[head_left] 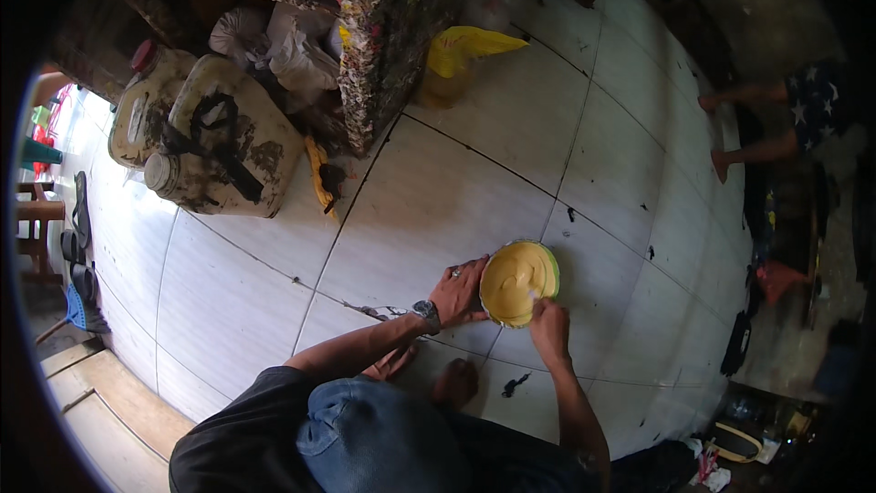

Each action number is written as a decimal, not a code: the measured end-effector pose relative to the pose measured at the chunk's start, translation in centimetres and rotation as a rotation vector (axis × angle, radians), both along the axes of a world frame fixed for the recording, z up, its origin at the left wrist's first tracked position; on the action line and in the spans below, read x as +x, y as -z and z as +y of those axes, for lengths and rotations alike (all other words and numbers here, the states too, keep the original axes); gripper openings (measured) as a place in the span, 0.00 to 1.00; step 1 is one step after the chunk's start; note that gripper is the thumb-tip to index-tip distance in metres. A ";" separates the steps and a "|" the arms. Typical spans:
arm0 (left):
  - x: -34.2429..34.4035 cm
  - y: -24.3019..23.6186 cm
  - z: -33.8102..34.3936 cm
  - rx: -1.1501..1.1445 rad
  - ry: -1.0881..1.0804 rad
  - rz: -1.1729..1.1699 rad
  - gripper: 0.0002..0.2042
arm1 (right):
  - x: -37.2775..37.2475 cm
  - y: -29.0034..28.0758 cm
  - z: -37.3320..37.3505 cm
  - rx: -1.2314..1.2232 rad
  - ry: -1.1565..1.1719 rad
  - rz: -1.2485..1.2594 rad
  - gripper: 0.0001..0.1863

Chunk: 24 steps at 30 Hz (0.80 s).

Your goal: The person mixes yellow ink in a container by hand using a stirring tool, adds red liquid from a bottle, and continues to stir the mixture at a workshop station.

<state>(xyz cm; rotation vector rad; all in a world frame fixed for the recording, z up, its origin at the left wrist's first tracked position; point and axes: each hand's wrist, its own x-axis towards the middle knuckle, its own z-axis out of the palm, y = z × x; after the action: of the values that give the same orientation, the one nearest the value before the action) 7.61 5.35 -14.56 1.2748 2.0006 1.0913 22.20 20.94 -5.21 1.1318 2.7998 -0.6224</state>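
Observation:
My left hand (pixel 455 294) grips the left side of a round, shallow tub (pixel 551 261) on the white tiles, its fingers curled at the rim. Thick yellow paste (pixel 510 278) is spread in swirls inside the tub. At the tub's lower right edge, my right hand (pixel 551 329) is closed around a small pale tool that dips into the paste; most of the tool is hidden. My bare feet show below my forearms on the tiled floor (pixel 456 173).
Two grimy jerrycans (pixel 219 137) and white sacks (pixel 301 59) lie by a crusted shelf (pixel 360 46). A yellow bag (pixel 461 50) sits behind it. Flip-flops (pixel 80 219) and a wooden step (pixel 119 388) are left. Another person's legs (pixel 757 151) are at right.

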 end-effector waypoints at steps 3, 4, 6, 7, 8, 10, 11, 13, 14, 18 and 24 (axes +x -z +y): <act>0.3 0.0 -0.1 -0.013 0.006 0.005 0.53 | 1.1 -0.3 0.5 -0.368 -0.022 0.046 0.14; 0.2 0.0 -0.1 -0.021 0.012 0.013 0.53 | 1.1 -0.3 0.6 -0.253 0.004 0.010 0.14; -0.1 0.1 -0.2 -0.012 0.006 0.030 0.53 | 0.2 -0.7 0.7 -0.022 0.050 -0.049 0.14; 0.0 0.1 -0.3 0.005 -0.003 0.035 0.53 | -0.2 -0.8 0.5 -0.129 0.023 -0.056 0.13; 0.2 0.1 -0.4 0.024 -0.006 0.034 0.53 | -0.3 -1.3 -0.1 -0.234 0.002 -0.070 0.13; 0.4 0.2 -0.4 -0.029 0.010 0.089 0.56 | 0.4 -0.2 1.2 -0.384 0.028 0.071 0.13; 0.1 0.1 -0.2 -0.053 0.014 0.125 0.57 | 0.3 0.0 1.1 -0.275 0.043 0.049 0.14; 0.0 -0.1 0.1 -0.049 0.013 0.130 0.57 | 0.4 0.3 0.4 -0.058 0.075 0.006 0.15; 0.1 -0.1 -0.1 -0.052 0.015 0.127 0.57 | 0.1 -0.1 0.4 -0.152 -0.021 -0.060 0.15; -0.3 0.0 -0.1 -0.049 0.021 0.124 0.57 | -1.1 -0.3 0.9 -0.497 0.173 -0.032 0.17; 0.5 0.2 -0.4 -0.059 0.032 0.119 0.57 | -1.9 -2.7 0.2 -0.205 -0.045 -0.127 0.15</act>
<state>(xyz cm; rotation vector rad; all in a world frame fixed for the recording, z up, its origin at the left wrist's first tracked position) 8.15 4.96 -14.80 1.3650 2.0758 0.9542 20.27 21.11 -2.46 1.0286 2.5786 -0.7830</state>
